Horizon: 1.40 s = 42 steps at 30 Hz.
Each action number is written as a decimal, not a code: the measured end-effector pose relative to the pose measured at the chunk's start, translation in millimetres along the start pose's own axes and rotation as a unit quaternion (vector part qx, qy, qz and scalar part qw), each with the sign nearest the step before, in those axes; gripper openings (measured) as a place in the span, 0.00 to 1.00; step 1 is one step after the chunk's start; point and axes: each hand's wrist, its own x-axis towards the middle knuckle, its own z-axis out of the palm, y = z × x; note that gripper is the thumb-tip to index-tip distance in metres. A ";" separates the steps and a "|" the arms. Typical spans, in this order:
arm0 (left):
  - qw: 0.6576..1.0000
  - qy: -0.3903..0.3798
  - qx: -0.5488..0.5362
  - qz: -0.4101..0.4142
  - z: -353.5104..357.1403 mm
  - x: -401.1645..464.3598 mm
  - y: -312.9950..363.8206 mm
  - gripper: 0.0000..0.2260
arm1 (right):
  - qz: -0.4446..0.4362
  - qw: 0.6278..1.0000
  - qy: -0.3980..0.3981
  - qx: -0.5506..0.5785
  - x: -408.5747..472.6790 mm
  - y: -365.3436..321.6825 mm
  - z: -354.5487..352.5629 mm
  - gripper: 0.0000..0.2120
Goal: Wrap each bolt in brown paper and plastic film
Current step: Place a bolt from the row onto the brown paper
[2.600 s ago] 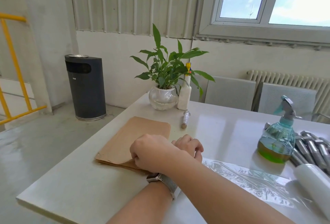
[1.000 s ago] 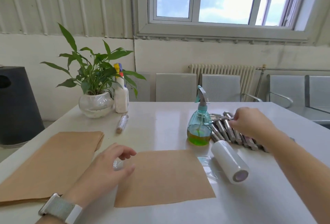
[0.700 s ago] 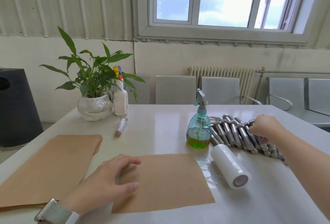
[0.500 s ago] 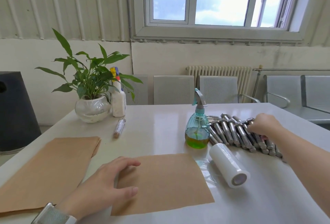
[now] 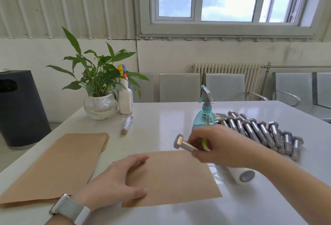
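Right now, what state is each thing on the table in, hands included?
right hand: grips one bolt above the table
bolt: lifted, head pointing left, unwrapped
left hand: fingers straight, resting on the paper sheet's left edge
paper sheet: flat, single
paper stack: lying flat
film roll: on its side, some film unrolled
bolt pile: unwrapped, in a row
wrapped bolt: lying near the plant
spray bottle: upright
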 end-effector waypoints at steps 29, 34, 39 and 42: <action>0.999 -0.016 -0.010 -0.039 -8.2 -3.3 -2.8 0.43 | -0.030 0.997 -0.070 0.033 46.1 -12.6 90.3 0.12; 0.999 -0.022 -0.008 -0.045 -8.7 -4.5 -5.1 0.42 | -0.022 0.997 -0.064 0.036 41.5 -17.9 82.5 0.14; 0.998 0.046 -0.028 -0.036 -10.4 -3.7 -10.4 0.25 | 0.168 0.904 0.278 0.278 49.0 20.4 23.2 0.12; 0.993 0.114 -0.024 -0.022 -10.8 -1.6 -11.8 0.14 | 0.276 0.799 0.341 0.410 59.2 57.5 5.0 0.28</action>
